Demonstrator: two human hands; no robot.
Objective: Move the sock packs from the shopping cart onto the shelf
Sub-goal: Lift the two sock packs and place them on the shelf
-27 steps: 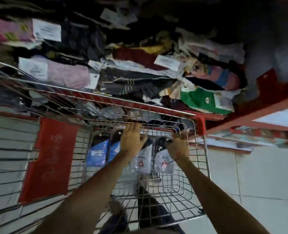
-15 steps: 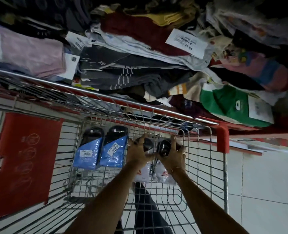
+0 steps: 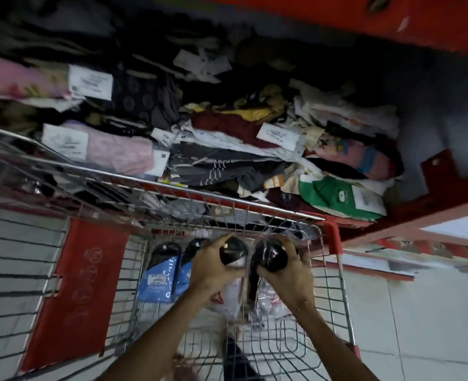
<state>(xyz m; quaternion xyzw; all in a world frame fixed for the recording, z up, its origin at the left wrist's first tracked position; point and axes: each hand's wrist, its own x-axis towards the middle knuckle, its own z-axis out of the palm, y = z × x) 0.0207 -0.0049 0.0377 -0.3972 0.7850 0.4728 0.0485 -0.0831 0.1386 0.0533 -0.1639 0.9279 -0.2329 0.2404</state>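
Note:
Inside the wire shopping cart (image 3: pixel 334 287), my left hand (image 3: pixel 211 270) grips the black top of a clear sock pack (image 3: pixel 234 254). My right hand (image 3: pixel 285 276) grips a second clear pack of dark socks (image 3: pixel 268 257) just beside it. Both packs are lifted off the cart floor, their clear lower ends hanging below my hands. Two blue sock packs (image 3: pixel 160 276) lie side by side in the cart to the left of my left hand. The red shelf (image 3: pixel 433 210) beyond the cart's far rim is heaped with socks and clothes.
A red panel (image 3: pixel 73 292) hangs on the cart's left side. Price labels (image 3: pixel 90 82) sit among the piled goods. White floor tiles (image 3: pixel 425 312) lie to the right of the cart. My leg shows through the cart's bottom grid.
Both hands have closed on the two clear packs and raised them slightly; the view tilted up, showing more of the shelf.

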